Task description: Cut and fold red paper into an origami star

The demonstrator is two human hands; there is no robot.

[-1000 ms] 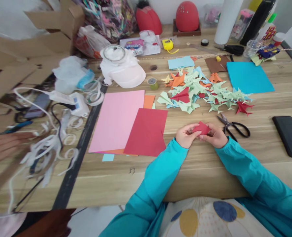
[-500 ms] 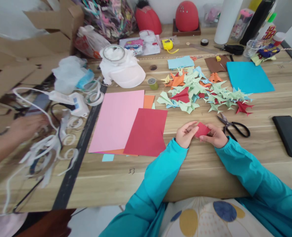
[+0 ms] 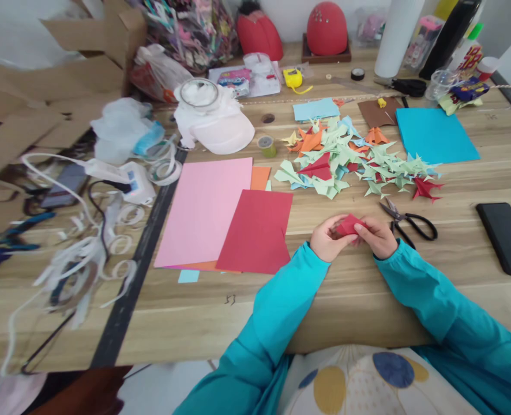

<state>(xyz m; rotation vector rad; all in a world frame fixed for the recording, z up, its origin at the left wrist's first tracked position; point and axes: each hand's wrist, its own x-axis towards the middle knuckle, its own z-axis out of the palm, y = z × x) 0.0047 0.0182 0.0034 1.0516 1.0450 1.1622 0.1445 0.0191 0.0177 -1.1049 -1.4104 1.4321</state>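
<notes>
My left hand (image 3: 328, 239) and my right hand (image 3: 377, 236) meet over the wooden table (image 3: 350, 294), both pinching a small folded red paper (image 3: 348, 225) between their fingertips. The paper is creased and partly hidden by my fingers. Black-handled scissors (image 3: 406, 219) lie just right of my right hand. A red sheet (image 3: 258, 230) and a pink sheet (image 3: 207, 207) lie flat to the left of my left hand. A heap of folded paper shapes (image 3: 354, 161) in green, orange and red sits beyond my hands.
A black phone (image 3: 504, 236) lies at the right. A blue sheet (image 3: 435, 135) sits at the back right. White tape strips and rolls (image 3: 108, 236), a white cap (image 3: 216, 124), cardboard (image 3: 34, 98) and bags crowd the left side. A dark seam (image 3: 138, 265) splits the table.
My fingers have closed in on the red paper, folding it smaller. Another person's hand at the far left edge has pulled out of sight.
</notes>
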